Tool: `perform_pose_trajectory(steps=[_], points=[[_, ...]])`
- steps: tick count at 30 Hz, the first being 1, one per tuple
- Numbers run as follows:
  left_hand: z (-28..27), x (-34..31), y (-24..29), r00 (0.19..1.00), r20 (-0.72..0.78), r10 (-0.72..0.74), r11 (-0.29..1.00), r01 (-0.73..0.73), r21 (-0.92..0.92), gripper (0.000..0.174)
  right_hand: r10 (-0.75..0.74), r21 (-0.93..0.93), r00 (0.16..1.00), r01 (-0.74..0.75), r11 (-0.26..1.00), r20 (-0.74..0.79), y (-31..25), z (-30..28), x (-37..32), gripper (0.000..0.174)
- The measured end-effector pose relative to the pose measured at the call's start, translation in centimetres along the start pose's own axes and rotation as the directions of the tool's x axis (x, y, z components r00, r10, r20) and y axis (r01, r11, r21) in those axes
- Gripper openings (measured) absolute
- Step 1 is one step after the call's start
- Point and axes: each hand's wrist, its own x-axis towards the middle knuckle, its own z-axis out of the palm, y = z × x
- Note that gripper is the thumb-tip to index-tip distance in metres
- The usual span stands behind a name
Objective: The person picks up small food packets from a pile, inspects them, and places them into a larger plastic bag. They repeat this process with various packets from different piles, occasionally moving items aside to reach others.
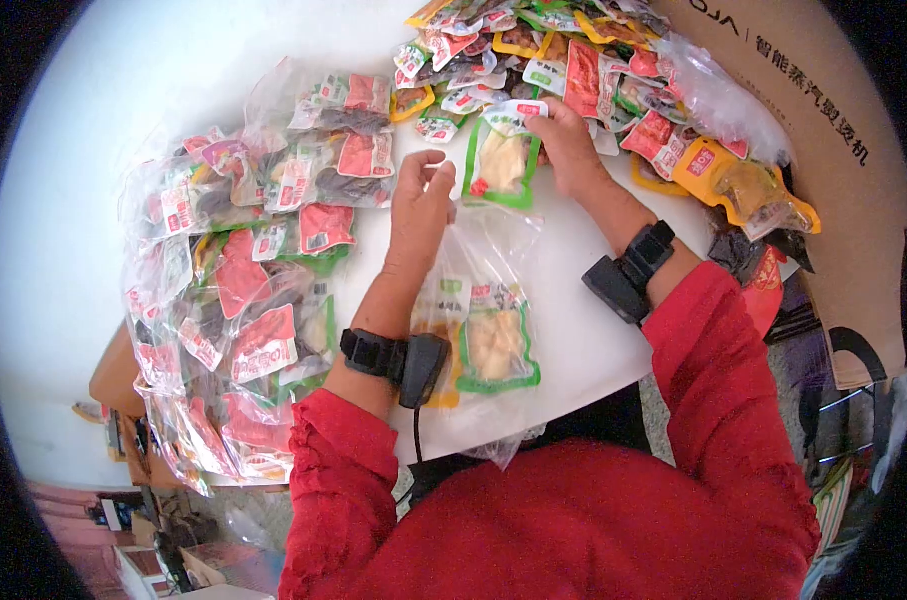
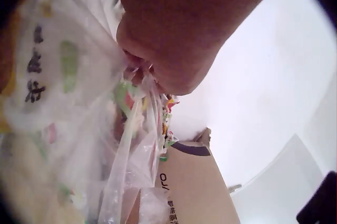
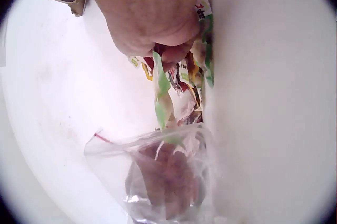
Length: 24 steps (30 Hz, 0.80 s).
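Note:
My right hand (image 1: pixel 570 150) pinches the top corner of a green-edged, see-through food packet (image 1: pixel 503 165) with pale pieces and a bit of red inside. That packet hangs just above the mouth of a clear plastic bag (image 1: pixel 493 245). With its fingers, my left hand (image 1: pixel 418 210) grips the bag's rim; in the left wrist view the plastic (image 2: pixel 126 155) bunches up at the fingers. Inside the bag lie another green-edged packet (image 1: pixel 495 345) and a yellow-edged packet (image 1: pixel 441 345). The right wrist view shows the left hand (image 3: pixel 166 179) through the clear plastic.
Filled clear bags of packets (image 1: pixel 263 270) cover the left of the white table (image 1: pixel 593 330). A heap of loose packets (image 1: pixel 573 70) lies at the back, with a yellow packet (image 1: pixel 743 190) on its right side. A large cardboard box (image 1: pixel 843 230) stands at the right.

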Motion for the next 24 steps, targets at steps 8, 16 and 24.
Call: perform_pose_trajectory(steps=[8, 16, 24], points=[[-1.9, -0.9, 5.5, 0.846, 0.521, 0.112, 0.823, -0.373, 0.429, 0.022, -0.037, 0.008, 0.995, 0.036, 0.999, 0.098, -0.5, 0.8, -0.7, 0.03], [-2.3, -1.1, 6.4, 0.783, 0.592, 0.189, 0.589, -0.573, 0.57, 0.021, -0.001, 0.072, 0.851, -0.043, 0.996, 0.525, -1.0, 2.3, -2.1, 0.03], [-2.4, -0.9, 6.6, 0.792, 0.589, 0.164, 0.55, -0.569, 0.612, 0.024, 0.041, -0.078, 0.808, 0.006, 0.997, 0.587, -0.7, 3.1, -2.9, 0.027]])
